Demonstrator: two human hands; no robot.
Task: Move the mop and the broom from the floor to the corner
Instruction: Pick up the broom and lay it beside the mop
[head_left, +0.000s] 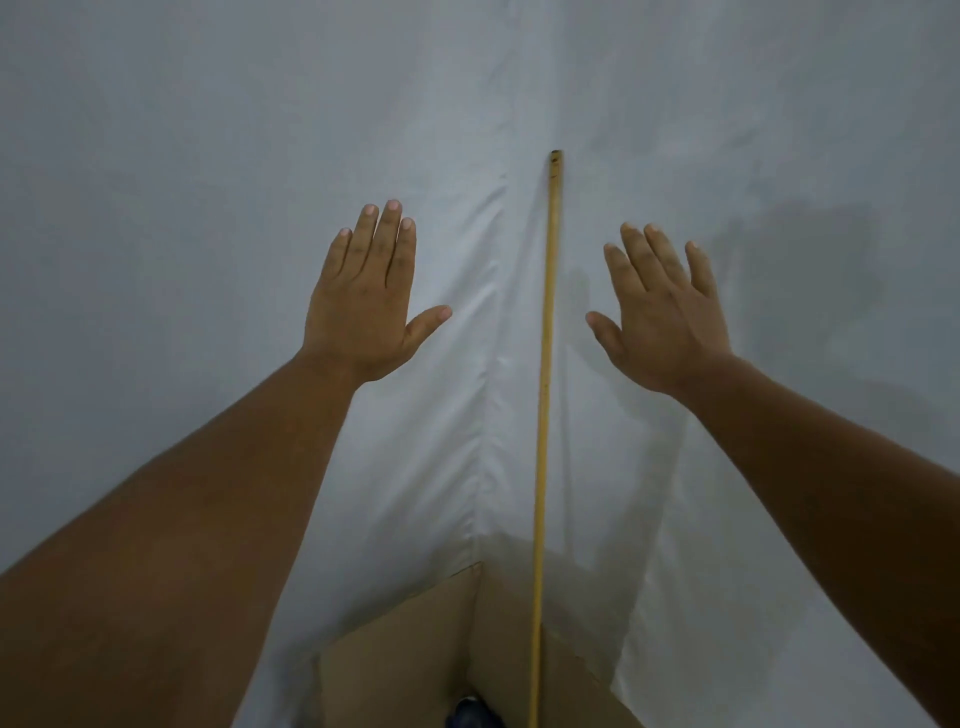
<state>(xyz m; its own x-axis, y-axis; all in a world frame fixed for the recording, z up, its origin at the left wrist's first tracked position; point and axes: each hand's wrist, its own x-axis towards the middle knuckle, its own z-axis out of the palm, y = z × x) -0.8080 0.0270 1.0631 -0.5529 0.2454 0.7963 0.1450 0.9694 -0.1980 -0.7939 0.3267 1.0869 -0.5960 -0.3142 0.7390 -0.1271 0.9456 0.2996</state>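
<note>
A long yellow wooden handle (545, 395) stands upright against the corner, its top end near the white cloth on the wall. I cannot tell whether it belongs to the mop or the broom; its head is out of view below, apart from something dark blue (474, 716) at the bottom edge. My left hand (363, 306) is raised to the left of the handle, fingers straight, thumb out, holding nothing. My right hand (662, 312) is raised to the right of it, fingers spread, also holding nothing. Neither hand touches the handle.
White cloth (208, 156) covers both walls and meets in a creased seam (491, 364) at the corner. Brown cardboard (415, 639) lines the lower corner behind the handle.
</note>
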